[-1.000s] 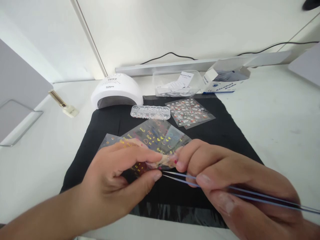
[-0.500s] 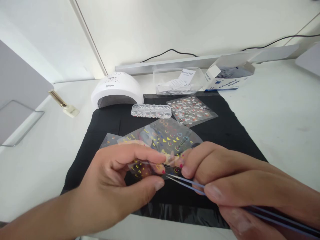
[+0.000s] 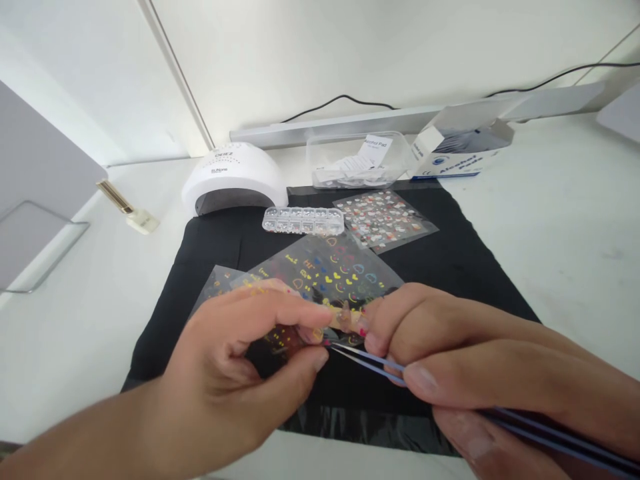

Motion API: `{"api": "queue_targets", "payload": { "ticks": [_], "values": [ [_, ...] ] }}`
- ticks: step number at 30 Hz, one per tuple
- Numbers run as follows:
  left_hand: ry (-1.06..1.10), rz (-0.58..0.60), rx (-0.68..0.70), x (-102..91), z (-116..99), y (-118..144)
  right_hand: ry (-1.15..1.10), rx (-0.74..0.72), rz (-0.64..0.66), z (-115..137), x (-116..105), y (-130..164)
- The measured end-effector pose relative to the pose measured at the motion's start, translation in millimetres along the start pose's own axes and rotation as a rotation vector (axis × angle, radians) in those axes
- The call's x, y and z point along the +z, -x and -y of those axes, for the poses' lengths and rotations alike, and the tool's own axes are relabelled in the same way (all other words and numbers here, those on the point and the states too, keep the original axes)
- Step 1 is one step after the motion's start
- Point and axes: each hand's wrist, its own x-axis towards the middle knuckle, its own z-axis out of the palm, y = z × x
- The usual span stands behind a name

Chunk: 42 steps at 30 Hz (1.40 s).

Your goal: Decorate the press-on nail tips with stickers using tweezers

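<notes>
My left hand [image 3: 245,360] is closed on a clear nail sticker sheet [image 3: 295,267] printed with yellow hearts, smiley faces and words. Its index finger lies over the near part of the sheet, with the thumb below the edge. Thin blue tweezers [image 3: 373,360] are held in my right hand [image 3: 460,360], pointing left. Their silvery tips meet the sheet's near edge beside my left thumb, close to a small red spot. The right fingertips also touch the sheet's right side. Whether the tips pinch a sticker is too small to tell.
A second sticker sheet [image 3: 385,217] and a rhinestone case [image 3: 303,221] lie on the black mat [image 3: 475,287]. Behind are a white nail lamp [image 3: 233,177], a clear tub [image 3: 325,177] of packets and an alcohol pad box [image 3: 457,163]. A polish bottle [image 3: 143,220] lies at left.
The tweezer tips have risen slightly and drawn closer together at the sheet's edge. My left thumb has shifted up a little, and the sheet lies flatter, with less glare.
</notes>
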Motion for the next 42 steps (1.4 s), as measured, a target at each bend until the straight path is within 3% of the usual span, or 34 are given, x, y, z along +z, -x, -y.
{"api": "queue_targets", "payload": {
  "ticks": [10,18,22,23,25,26,30,33,36,39,41,42],
  "values": [
    [-0.005,0.056,-0.014,-5.9,-1.9,-3.0,-0.091,0.077,0.038,-9.8,-7.5,22.4],
    [-0.049,0.053,-0.016,-4.4,-1.9,-0.3,-0.061,0.091,0.125,-7.2,-14.5,24.0],
    [-0.053,0.048,-0.015,-3.0,-2.0,-0.8,-0.047,0.070,0.104,-6.3,-17.6,17.8],
    [-0.051,0.046,-0.015,-2.9,-2.4,-0.7,-0.070,0.050,0.170,-6.4,-18.4,16.3],
    [-0.045,0.043,-0.011,-3.2,-3.1,0.0,-0.073,0.047,0.170,-6.9,-19.4,14.2],
    [-0.044,0.042,-0.009,-3.4,-3.4,0.4,-0.106,0.022,0.268,-7.1,-19.5,13.7],
    [-0.049,0.043,-0.005,-3.5,-3.4,0.6,-0.075,0.034,0.140,-9.1,-18.6,15.1],
    [-0.052,0.043,0.000,-2.7,-2.9,-1.4,-0.083,0.031,0.218,-11.5,-20.4,19.6],
    [-0.053,0.050,0.006,-2.5,-3.2,-2.8,-0.019,0.128,0.203,-11.9,-20.2,23.3],
    [-0.054,0.057,0.008,-3.5,-4.5,-3.0,-0.019,0.068,0.122,-8.5,-12.7,20.9],
    [-0.055,0.054,0.006,-4.1,-5.1,-2.9,-0.024,0.041,-0.007,-6.0,-6.3,17.7],
    [-0.056,0.053,0.005,-4.2,-5.1,-2.9,-0.027,0.040,0.002,-5.4,-3.8,16.5]
  ]
}}
